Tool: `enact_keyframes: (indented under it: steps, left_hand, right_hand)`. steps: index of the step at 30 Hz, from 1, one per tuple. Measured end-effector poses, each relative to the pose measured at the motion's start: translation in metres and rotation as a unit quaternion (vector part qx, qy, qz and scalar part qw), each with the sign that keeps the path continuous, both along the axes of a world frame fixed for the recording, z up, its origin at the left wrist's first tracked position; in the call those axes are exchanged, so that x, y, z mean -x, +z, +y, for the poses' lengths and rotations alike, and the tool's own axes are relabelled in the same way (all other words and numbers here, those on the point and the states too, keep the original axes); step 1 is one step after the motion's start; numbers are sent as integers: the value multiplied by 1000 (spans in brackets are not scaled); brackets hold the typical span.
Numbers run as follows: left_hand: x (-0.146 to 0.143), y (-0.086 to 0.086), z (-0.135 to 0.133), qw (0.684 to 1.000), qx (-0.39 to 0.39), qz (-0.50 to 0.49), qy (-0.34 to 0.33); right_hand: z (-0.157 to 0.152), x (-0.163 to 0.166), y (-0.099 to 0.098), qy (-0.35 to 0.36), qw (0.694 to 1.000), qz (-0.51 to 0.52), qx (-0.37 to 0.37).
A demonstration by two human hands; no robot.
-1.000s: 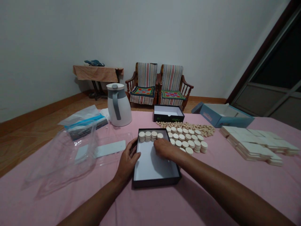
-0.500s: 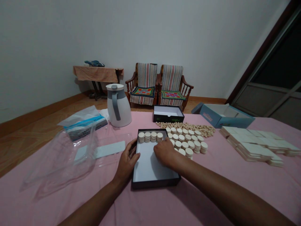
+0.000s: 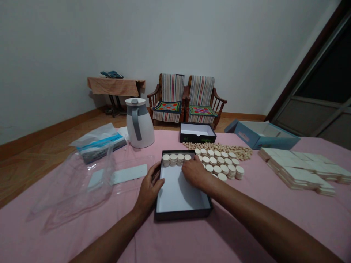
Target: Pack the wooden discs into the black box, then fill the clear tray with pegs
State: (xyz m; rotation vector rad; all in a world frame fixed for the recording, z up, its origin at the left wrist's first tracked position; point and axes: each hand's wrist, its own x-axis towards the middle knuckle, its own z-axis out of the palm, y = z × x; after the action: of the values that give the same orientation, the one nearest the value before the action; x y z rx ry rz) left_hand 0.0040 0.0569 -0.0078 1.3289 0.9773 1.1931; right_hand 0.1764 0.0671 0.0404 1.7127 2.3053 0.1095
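Note:
A shallow black box with a white inside lies on the pink cloth before me. Along its far wall stand several short stacks of pale round wooden discs. My left hand grips the box's left wall, thumb over the rim and fingers outside. Inside the far right corner, my right hand is closed with fingers curled beside the end stack; its fingertips and whatever they hold are hidden. Just past the right wall, more disc stacks stand in rows on the cloth, partly covered by my right hand and forearm.
Small wooden beads lie behind the disc stacks. Farther back are another black box and an open blue box. Square wooden pieces are piled right. A jug, tissue pack and clear plastic tray occupy the left.
My right hand has moved slightly away from me, toward the box's far right corner. My left hand stays on the left wall. The whole view has shifted a little.

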Motion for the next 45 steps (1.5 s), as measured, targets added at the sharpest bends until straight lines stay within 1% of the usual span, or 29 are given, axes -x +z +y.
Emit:
enact_keyframes:
  steps: [6, 9, 13, 17, 19, 21, 24, 27, 28, 30, 32, 35, 38, 41, 45]
  left_hand:
    - [0, 2, -1, 1000, 5, 4, -10]
    - [0, 4, -2, 1000, 5, 8, -12]
    - [0, 4, -3, 1000, -1, 14, -11]
    - [1, 4, -2, 1000, -1, 17, -14]
    - [1, 3, -2, 1000, 0, 20, -13]
    - [1, 4, -3, 1000, -1, 26, -10]
    - [2, 7, -3, 999, -6, 47, -13]
    - [5, 13, -3, 993, -21, 117, 8]
    - [7, 15, -3, 987, -32, 157, 24]
    - [11, 21, -2, 964, -66, 254, 42]
    - [15, 26, -2, 940, -89, 329, 27]
    - [16, 33, -2, 917, -86, 389, 8]
    - [13, 37, -3, 906, -62, 419, -1]
    - [11, 39, -3, 905, -35, 424, -19]
    - [12, 37, -1, 909, -43, 413, -13]
  right_hand:
    - [5, -6, -3, -7, 1000, 9, -23]
    - [6, -7, -1, -2, 999, 20, -25]
    - [-2, -19, 15, 0, 998, 48, -32]
    - [-19, -47, 34, -47, 986, 141, -78]
    - [-27, -64, 38, -78, 973, 188, -110]
    - [-35, -80, 35, -105, 960, 227, -122]
    - [-47, -99, 22, -128, 948, 268, -117]
    - [-63, -110, 11, -128, 940, 296, -111]
    - [-69, -112, 9, -124, 938, 306, -103]
    - [-81, -114, 6, -114, 934, 328, -87]
    - [-93, -113, 4, -105, 929, 348, -72]
    - [-107, -106, 1, -83, 926, 365, -55]
    - [-114, -98, -3, -67, 928, 363, -52]
    - [-117, -91, -4, -75, 931, 353, -49]
    - [-121, -92, -6, -78, 922, 377, -43]
